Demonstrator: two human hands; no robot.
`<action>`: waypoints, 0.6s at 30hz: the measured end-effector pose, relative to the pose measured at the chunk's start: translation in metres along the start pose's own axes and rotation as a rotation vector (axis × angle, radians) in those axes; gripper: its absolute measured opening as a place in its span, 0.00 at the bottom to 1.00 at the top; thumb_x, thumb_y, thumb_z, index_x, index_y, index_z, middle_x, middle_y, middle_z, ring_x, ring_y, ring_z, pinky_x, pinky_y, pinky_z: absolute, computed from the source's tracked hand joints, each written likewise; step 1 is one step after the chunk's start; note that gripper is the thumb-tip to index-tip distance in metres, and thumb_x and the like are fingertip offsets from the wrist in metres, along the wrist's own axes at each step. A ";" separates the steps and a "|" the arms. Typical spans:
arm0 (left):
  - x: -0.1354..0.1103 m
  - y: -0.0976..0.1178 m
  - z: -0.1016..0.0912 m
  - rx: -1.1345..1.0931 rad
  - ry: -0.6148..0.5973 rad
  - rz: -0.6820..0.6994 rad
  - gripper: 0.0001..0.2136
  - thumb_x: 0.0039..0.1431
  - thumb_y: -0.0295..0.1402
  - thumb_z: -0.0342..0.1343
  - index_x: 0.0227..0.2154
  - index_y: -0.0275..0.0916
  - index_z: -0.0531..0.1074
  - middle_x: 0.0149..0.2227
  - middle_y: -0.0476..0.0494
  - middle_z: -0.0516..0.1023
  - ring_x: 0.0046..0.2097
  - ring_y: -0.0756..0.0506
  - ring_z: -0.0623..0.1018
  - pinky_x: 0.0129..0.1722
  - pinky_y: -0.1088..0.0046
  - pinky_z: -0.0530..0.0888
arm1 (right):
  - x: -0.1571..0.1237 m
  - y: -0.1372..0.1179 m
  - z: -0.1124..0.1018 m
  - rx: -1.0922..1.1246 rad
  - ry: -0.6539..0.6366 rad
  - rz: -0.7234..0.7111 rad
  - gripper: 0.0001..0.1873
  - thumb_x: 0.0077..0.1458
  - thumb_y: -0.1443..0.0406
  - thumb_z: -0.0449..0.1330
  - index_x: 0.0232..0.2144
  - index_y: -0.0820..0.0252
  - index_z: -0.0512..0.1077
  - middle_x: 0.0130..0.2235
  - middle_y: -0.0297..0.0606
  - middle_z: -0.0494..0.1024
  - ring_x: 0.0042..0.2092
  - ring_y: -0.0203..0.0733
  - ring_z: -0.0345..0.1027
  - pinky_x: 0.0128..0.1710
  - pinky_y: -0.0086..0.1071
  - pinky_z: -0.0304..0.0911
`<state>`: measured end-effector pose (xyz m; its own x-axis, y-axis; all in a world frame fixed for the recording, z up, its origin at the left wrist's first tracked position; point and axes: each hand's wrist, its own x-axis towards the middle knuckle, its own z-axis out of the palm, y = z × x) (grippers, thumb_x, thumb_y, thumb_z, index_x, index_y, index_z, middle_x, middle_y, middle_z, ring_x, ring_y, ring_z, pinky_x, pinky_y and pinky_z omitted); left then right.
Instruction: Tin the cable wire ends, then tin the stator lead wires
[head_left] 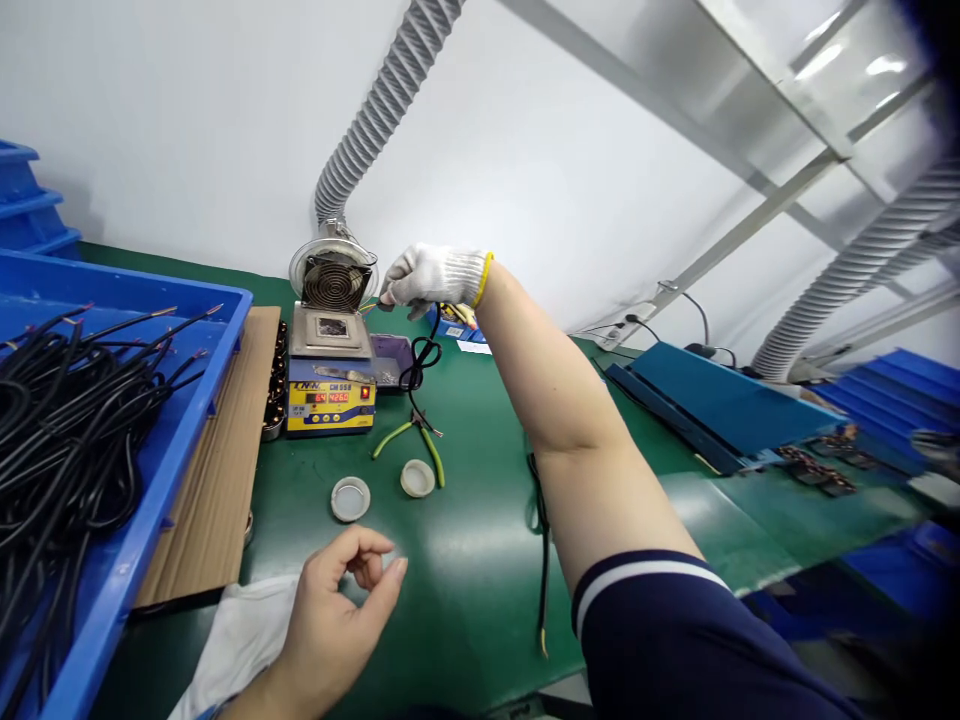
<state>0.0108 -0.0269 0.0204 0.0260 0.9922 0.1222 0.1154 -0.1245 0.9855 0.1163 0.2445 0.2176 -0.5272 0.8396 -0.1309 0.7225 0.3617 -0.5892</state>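
My right hand [431, 274], in a white knitted glove, is closed around one end of a black cable [424, 352]. The cable's coil hangs below it, and a thin wire end points left toward the solder pot [332, 330]. That pot has a yellow front with a lit red display. Bare and half curled, my left hand [341, 610] hovers above the near side of the bench with thumb and fingertips apart and nothing in it. Beyond it are two small round dishes [350, 499] and green-handled cutters [421, 434].
On the left, a blue bin [142, 560] full of black cables stands beside cardboard [217, 470]. A fan [335, 283] and a grey duct [390, 90] are behind the pot. Another cable [544, 570] lies near my right forearm. Farther right is a blue metal housing [727, 395].
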 end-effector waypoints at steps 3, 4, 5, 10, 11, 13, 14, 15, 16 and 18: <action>0.001 -0.001 0.001 0.009 -0.007 -0.001 0.08 0.54 0.37 0.55 0.28 0.37 0.70 0.20 0.53 0.64 0.24 0.52 0.67 0.26 0.77 0.67 | -0.023 -0.002 -0.008 0.005 0.002 0.033 0.05 0.48 0.71 0.61 0.30 0.69 0.73 0.23 0.33 0.72 0.26 0.28 0.62 0.27 0.25 0.63; 0.001 -0.002 0.002 0.011 -0.009 0.005 0.08 0.54 0.37 0.55 0.28 0.37 0.70 0.20 0.53 0.65 0.24 0.52 0.67 0.26 0.77 0.67 | -0.030 -0.004 -0.012 0.008 -0.004 0.024 0.05 0.48 0.70 0.61 0.31 0.68 0.73 0.24 0.32 0.72 0.25 0.28 0.62 0.26 0.24 0.64; 0.001 -0.002 0.002 0.012 -0.012 0.012 0.08 0.54 0.37 0.55 0.28 0.37 0.70 0.20 0.53 0.65 0.24 0.52 0.67 0.26 0.77 0.67 | -0.036 -0.005 -0.016 0.016 -0.013 0.002 0.06 0.49 0.69 0.61 0.32 0.68 0.73 0.24 0.32 0.72 0.25 0.27 0.62 0.26 0.24 0.65; 0.002 -0.004 0.004 0.011 -0.030 0.042 0.08 0.54 0.37 0.55 0.28 0.37 0.70 0.20 0.52 0.65 0.24 0.52 0.66 0.25 0.77 0.66 | -0.066 -0.026 -0.031 0.053 -0.038 -0.148 0.07 0.50 0.69 0.60 0.32 0.69 0.73 0.26 0.34 0.71 0.24 0.28 0.63 0.24 0.23 0.66; 0.001 -0.004 0.004 0.012 -0.038 0.040 0.08 0.54 0.37 0.55 0.28 0.37 0.70 0.20 0.52 0.65 0.24 0.52 0.66 0.25 0.77 0.66 | -0.071 -0.034 -0.031 0.059 -0.024 -0.169 0.06 0.50 0.69 0.60 0.31 0.70 0.73 0.25 0.34 0.70 0.24 0.28 0.63 0.24 0.23 0.66; 0.000 -0.002 0.005 0.015 -0.049 0.032 0.09 0.54 0.37 0.54 0.28 0.36 0.70 0.19 0.53 0.65 0.23 0.52 0.65 0.25 0.77 0.65 | -0.080 -0.056 -0.029 0.097 0.031 -0.226 0.05 0.51 0.68 0.59 0.30 0.69 0.72 0.23 0.33 0.68 0.23 0.27 0.61 0.23 0.22 0.65; -0.001 -0.001 0.006 0.017 -0.054 0.027 0.09 0.54 0.37 0.54 0.27 0.36 0.69 0.19 0.53 0.65 0.23 0.52 0.65 0.25 0.77 0.65 | -0.083 -0.070 -0.026 0.133 0.067 -0.265 0.05 0.52 0.68 0.59 0.29 0.68 0.71 0.21 0.31 0.66 0.22 0.27 0.60 0.22 0.21 0.64; -0.002 0.001 0.006 0.017 -0.059 0.020 0.08 0.53 0.37 0.54 0.27 0.36 0.69 0.19 0.53 0.64 0.23 0.52 0.65 0.25 0.77 0.64 | -0.085 -0.085 -0.023 0.181 0.097 -0.314 0.06 0.53 0.68 0.58 0.29 0.68 0.71 0.20 0.30 0.64 0.20 0.26 0.58 0.22 0.21 0.64; -0.003 0.002 0.007 0.016 -0.065 0.011 0.08 0.53 0.37 0.55 0.27 0.36 0.69 0.19 0.53 0.65 0.23 0.52 0.64 0.25 0.77 0.64 | -0.086 -0.103 -0.020 0.237 0.120 -0.369 0.06 0.54 0.67 0.57 0.29 0.67 0.70 0.18 0.28 0.62 0.19 0.25 0.55 0.22 0.21 0.64; -0.005 0.005 0.007 0.012 -0.088 -0.016 0.07 0.52 0.36 0.55 0.27 0.36 0.69 0.19 0.52 0.65 0.23 0.52 0.64 0.25 0.76 0.64 | -0.087 -0.141 -0.015 0.365 0.153 -0.439 0.07 0.56 0.65 0.55 0.29 0.66 0.68 0.15 0.24 0.56 0.16 0.22 0.49 0.24 0.22 0.64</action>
<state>0.0182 -0.0326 0.0236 0.1110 0.9892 0.0954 0.1280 -0.1094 0.9857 0.0672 0.1264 0.3241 -0.6519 0.7017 0.2873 0.2367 0.5483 -0.8021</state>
